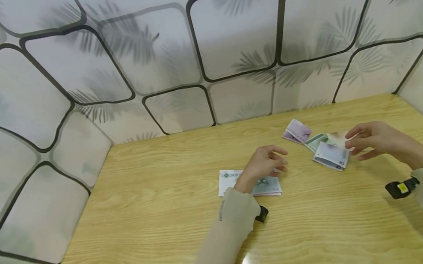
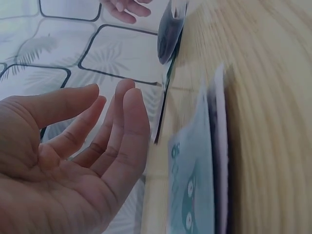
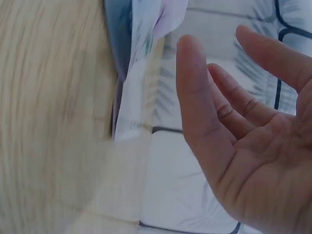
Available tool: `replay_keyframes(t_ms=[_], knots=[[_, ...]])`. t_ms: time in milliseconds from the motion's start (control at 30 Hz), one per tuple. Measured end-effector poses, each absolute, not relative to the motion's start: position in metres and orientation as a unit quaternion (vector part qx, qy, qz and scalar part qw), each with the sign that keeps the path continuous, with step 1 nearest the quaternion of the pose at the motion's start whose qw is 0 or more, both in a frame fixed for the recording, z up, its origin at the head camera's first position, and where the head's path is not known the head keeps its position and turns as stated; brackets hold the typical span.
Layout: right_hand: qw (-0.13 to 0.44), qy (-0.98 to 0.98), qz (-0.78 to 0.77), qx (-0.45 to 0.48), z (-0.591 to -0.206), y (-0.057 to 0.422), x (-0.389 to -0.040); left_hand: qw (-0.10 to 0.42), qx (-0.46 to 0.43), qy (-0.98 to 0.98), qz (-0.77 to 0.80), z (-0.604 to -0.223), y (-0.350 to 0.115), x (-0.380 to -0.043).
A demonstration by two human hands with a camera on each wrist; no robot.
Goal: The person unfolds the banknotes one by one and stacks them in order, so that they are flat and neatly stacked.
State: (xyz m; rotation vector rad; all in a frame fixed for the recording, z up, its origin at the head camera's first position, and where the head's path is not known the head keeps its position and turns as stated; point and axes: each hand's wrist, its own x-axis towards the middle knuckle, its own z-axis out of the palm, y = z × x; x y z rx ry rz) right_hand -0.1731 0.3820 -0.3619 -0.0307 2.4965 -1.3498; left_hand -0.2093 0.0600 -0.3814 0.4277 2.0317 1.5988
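Note:
A flat stack of pale banknotes with green print (image 1: pixel 229 184) lies on the wooden table. My left hand (image 1: pixel 263 163) hovers above it, fingers loosely bent and holding nothing; the left wrist view shows the stack's folded edges (image 2: pixel 191 195) apart from the palm. To the right lies a loose group of folded banknotes: a bluish-white one (image 1: pixel 330 156) in front, a green one (image 1: pixel 315 141) behind it and a purple one (image 1: pixel 297 131) farthest back. Beside this group, my right hand (image 1: pixel 376 140) is raised with relaxed fingers, empty in the right wrist view.
The wooden table (image 1: pixel 159 223) reaches back to a patterned cloth wall (image 1: pixel 171 46) with dark outlines and leaf prints. Similar cloth closes off the left and right sides. A small black wrist camera (image 1: pixel 397 190) sits at the right sleeve.

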Motion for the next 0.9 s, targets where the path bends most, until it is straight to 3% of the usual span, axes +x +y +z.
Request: replay_keyframes(t_ms=[900], knots=[[0.156,0.852,-0.496,0.063,-0.379,0.423,-0.189,0.26,0.141,0.694,0.656,-0.384,0.116,-0.213]])
